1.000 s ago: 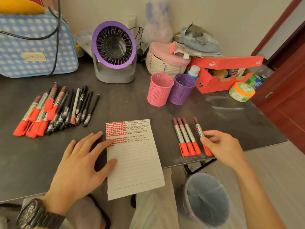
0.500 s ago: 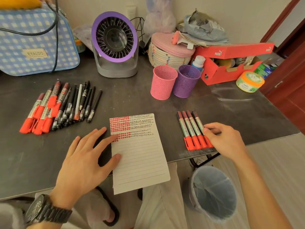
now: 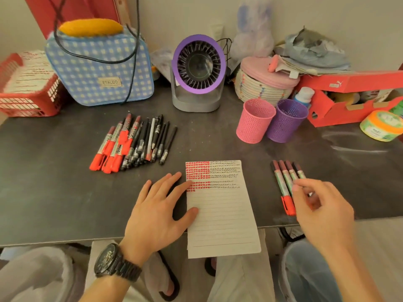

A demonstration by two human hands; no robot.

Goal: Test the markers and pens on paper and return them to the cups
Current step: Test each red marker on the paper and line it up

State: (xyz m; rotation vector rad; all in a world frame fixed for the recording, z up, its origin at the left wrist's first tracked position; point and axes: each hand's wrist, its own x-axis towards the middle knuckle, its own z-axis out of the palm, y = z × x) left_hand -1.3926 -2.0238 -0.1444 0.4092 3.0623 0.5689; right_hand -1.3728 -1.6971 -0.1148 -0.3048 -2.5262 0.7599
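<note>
Left hand (image 3: 157,212) lies flat on the counter (image 3: 65,192), fingers straight, grip holding nothing, fingertips touching the paper (image 3: 222,214) at its left edge. Right hand (image 3: 322,210) curls over the four red markers (image 3: 283,182) right of the paper, too blurry to tell its grip. Pink cup (image 3: 255,123) and purple cup (image 3: 287,120) stand side by side further back

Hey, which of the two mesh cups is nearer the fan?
The pink cup; it stands left of the purple cup, on the side toward the fan.
</note>
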